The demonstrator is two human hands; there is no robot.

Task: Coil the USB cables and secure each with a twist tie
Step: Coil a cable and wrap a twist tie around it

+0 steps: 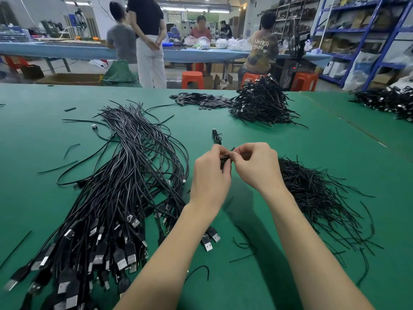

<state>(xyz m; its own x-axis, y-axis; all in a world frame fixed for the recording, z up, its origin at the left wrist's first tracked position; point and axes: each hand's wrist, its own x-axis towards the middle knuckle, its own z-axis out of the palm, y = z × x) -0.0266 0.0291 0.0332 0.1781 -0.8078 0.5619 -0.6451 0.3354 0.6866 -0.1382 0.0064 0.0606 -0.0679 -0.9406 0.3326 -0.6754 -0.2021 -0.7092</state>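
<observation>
Presently, both hands meet above the middle of the green table [324,139], with a small coiled USB cable [224,159] held between them. Only a short dark section of the coil shows between the fingers; its long axis appears to run roughly left to right, though most of it is hidden. The left hand [211,175] has its fingers curled and its thumb and fingertips pinching the coil's left side. The right hand [257,166] is likewise curled, its thumb and forefinger pinching at the coil's right side, where a thin black end protrudes upward; whether this is a twist tie cannot be confirmed.

To the left lies a large bundle of uncoiled USB cables [125,175], long axis running from far to near, plugs toward the near edge. To the right, beside the right wrist, lies a heap of twist ties [317,198]. At the far side sits a pile of finished coils [261,104], with a scatter of small flat black pieces [201,100] just left of it.
</observation>
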